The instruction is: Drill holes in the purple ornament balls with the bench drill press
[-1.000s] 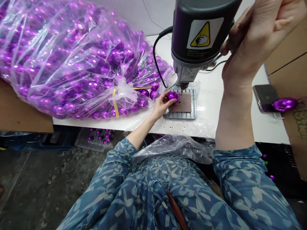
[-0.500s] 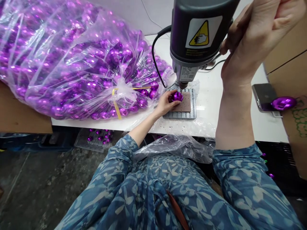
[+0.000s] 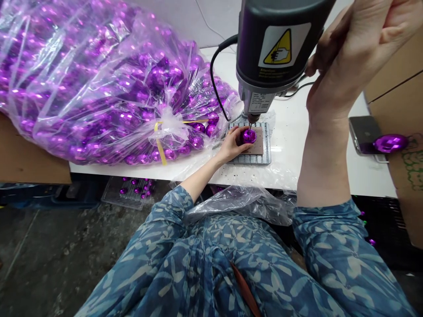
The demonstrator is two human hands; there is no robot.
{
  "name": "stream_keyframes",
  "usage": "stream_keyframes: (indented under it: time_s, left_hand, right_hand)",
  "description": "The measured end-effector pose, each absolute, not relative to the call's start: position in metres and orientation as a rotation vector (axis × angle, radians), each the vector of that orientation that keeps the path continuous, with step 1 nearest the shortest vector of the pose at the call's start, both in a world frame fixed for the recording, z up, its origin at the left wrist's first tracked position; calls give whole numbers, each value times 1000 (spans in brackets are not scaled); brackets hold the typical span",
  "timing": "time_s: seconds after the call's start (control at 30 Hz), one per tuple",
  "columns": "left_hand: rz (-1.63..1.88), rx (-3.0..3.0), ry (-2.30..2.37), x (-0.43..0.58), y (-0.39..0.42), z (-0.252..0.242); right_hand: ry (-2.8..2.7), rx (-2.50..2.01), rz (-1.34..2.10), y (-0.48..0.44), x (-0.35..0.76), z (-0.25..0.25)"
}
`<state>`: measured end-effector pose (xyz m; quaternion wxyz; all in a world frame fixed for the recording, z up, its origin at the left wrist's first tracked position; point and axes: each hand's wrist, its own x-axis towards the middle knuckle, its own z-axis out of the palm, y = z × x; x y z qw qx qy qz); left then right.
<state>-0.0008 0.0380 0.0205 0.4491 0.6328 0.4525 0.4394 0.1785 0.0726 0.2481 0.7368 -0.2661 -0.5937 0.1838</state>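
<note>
Drill station: faceted purple ball (image 3: 248,135) held under the bit.
A crinkled clear plastic bag (image 3: 99,83) of glossy purple balls crowds the left of the white table (image 3: 317,167); its right side lies open. The grey drill head (image 3: 274,44) hangs over a brown pad (image 3: 259,146) on a metal grid (image 3: 267,157). The right hand (image 3: 350,53) is curled closed beside the head, its hold hidden. The left hand (image 3: 231,146) pinches the ball on the pad, fingers at its left, bit tip just above.

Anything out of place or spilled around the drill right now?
A loose purple ball sits at a phone's corner by the table's right edge, away from the bag. Dark specks litter the table's front edge.
</note>
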Motion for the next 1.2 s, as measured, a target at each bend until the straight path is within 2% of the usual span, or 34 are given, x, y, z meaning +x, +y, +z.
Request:
stream_keyframes:
  time_s: [0.43,1.2]
  left_hand:
    - [1083,1619,1093,1,38,20]
    - [1067,1604,1096,-1,37,23]
  right_hand:
    - [-1126,-467,410,59,171,231]
    - [-1109,-444,152,49,179,171]
